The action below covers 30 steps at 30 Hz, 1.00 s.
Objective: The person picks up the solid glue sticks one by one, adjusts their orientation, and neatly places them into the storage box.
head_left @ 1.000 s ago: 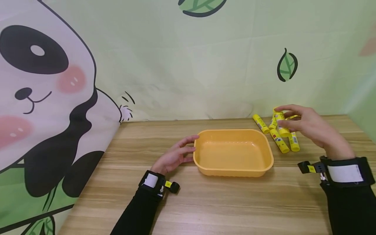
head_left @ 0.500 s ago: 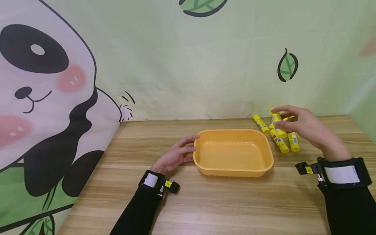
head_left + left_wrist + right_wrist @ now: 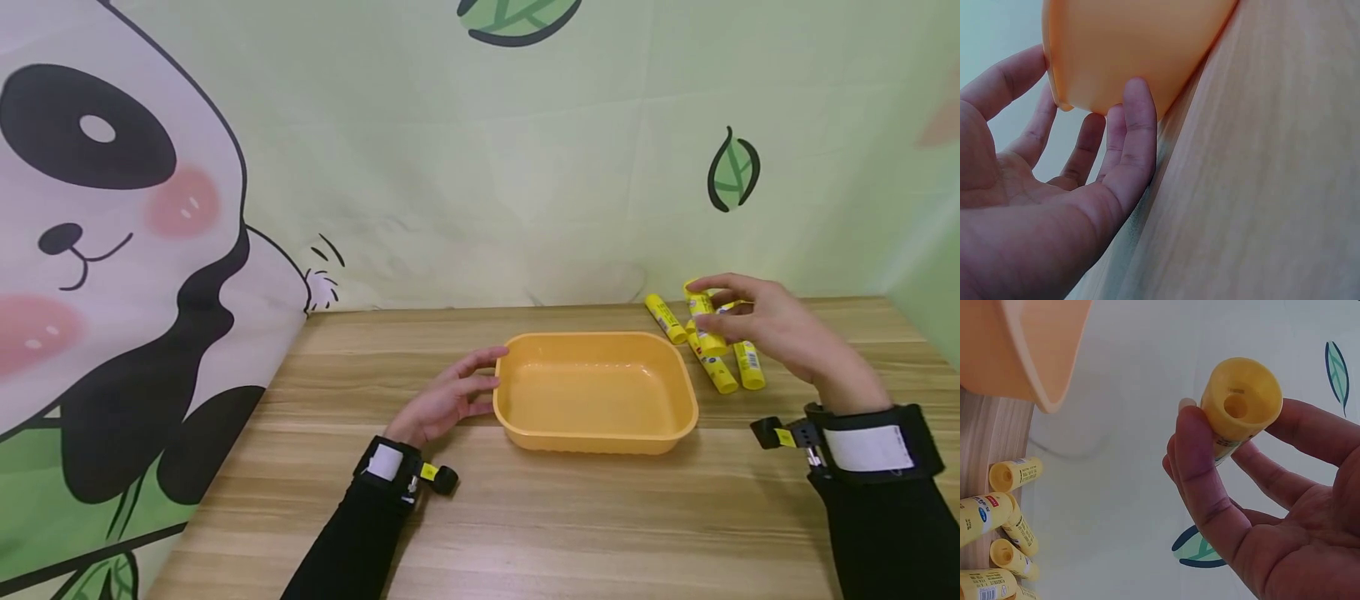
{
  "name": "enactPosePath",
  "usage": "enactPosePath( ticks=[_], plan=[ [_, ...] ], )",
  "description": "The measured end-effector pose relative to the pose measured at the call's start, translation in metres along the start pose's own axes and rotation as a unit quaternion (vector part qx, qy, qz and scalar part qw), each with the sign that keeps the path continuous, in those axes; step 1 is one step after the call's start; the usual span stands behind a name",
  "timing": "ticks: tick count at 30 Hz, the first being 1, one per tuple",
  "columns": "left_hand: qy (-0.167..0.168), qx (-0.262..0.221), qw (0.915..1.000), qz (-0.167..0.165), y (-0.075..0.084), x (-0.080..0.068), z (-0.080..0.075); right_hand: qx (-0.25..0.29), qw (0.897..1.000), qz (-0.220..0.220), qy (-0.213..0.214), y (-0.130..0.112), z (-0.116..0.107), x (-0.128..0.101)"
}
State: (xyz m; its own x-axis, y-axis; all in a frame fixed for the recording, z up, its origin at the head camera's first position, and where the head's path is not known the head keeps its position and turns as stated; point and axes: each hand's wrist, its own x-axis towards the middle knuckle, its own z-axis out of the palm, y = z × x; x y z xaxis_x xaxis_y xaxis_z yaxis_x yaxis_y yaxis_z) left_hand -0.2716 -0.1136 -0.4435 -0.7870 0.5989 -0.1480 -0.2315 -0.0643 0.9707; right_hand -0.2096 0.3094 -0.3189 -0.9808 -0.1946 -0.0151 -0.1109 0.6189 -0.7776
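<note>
An empty orange plastic tray point(image 3: 596, 433) sits mid-table. My left hand point(image 3: 450, 398) rests against its left wall, fingers straight and touching the tray's side point(image 3: 1116, 56). My right hand point(image 3: 757, 321) hovers right of the tray and pinches a yellow glue stick point(image 3: 705, 321) between thumb and fingers; the right wrist view shows the stick's round end point(image 3: 1241, 406). Several more yellow glue sticks point(image 3: 723, 367) lie on the table under that hand, also seen in a cluster point(image 3: 1004, 537) in the right wrist view.
The wooden table point(image 3: 600, 525) ends at a panda-and-leaf cloth backdrop point(image 3: 450, 167) behind and at the left. Both wrists carry black camera bands point(image 3: 870, 446).
My right hand with the glue stick has drifted slightly left, toward the tray. The left hand and tray have not moved.
</note>
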Motion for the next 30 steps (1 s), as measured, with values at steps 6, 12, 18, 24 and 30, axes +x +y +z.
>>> enactPosePath(
  ticks=[6,12,18,24,30],
  plan=[
    [0.0,-0.003,1.0,0.003,-0.001,0.001,-0.001,0.0,1.0,0.001,-0.005,-0.002,0.003,0.001],
    [0.0,-0.005,1.0,0.005,-0.002,0.001,-0.001,0.002,1.0,0.009,-0.019,-0.005,0.009,0.003],
    [0.002,-0.001,1.0,0.009,-0.001,0.0,0.001,0.002,1.0,-0.004,-0.027,-0.007,0.015,0.003],
    [0.001,0.003,0.9999,0.01,-0.001,-0.001,0.001,0.002,0.999,-0.031,-0.031,-0.008,0.023,0.005],
    [-0.004,0.002,0.9999,0.014,-0.001,-0.001,0.0,-0.008,0.999,-0.039,-0.036,-0.011,0.028,0.006]
  ],
)
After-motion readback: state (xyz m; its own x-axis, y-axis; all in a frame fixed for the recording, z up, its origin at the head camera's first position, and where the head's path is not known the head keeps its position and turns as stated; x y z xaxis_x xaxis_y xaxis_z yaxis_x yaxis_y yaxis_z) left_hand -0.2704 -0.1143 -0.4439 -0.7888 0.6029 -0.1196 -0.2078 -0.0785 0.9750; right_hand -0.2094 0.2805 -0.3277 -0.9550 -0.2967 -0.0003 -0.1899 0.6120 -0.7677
